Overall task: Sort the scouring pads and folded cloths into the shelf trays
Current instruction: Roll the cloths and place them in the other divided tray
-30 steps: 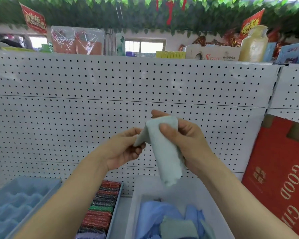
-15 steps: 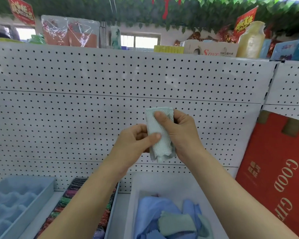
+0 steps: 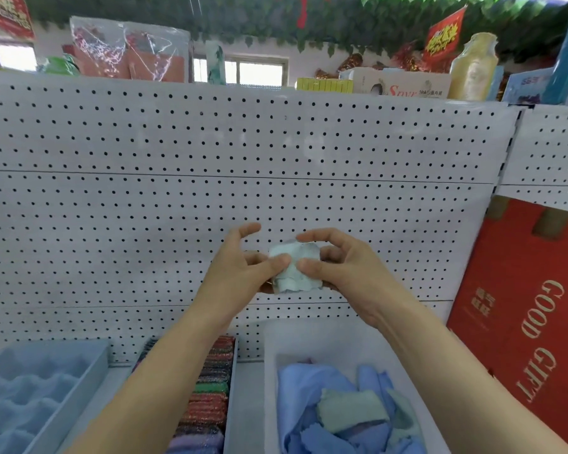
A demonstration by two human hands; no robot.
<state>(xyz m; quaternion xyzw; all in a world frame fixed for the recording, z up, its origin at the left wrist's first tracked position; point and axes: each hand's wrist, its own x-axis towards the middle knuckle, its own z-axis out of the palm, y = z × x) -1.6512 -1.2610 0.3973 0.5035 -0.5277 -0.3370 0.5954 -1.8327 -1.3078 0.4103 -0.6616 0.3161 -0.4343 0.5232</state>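
A small pale green cloth (image 3: 296, 268), folded into a compact bundle, is held up in front of the white pegboard. My left hand (image 3: 240, 273) pinches its left side with thumb and fingers, and my right hand (image 3: 338, 268) pinches its right side. Below, a white tray (image 3: 312, 342) holds several blue and green cloths (image 3: 335, 404). To its left a narrow tray (image 3: 230, 404) holds a row of red, green and dark scouring pads (image 3: 210, 391), partly hidden by my left forearm.
A light blue moulded tray (image 3: 36, 388) stands at the lower left. A red gift box (image 3: 528, 322) leans at the right. The pegboard wall (image 3: 210, 175) rises behind the trays, with packaged goods and a bottle (image 3: 473, 67) along its top.
The cloth hung long from my right hand; both hands have since folded it into a small bundle held between them. The view has shifted slightly.
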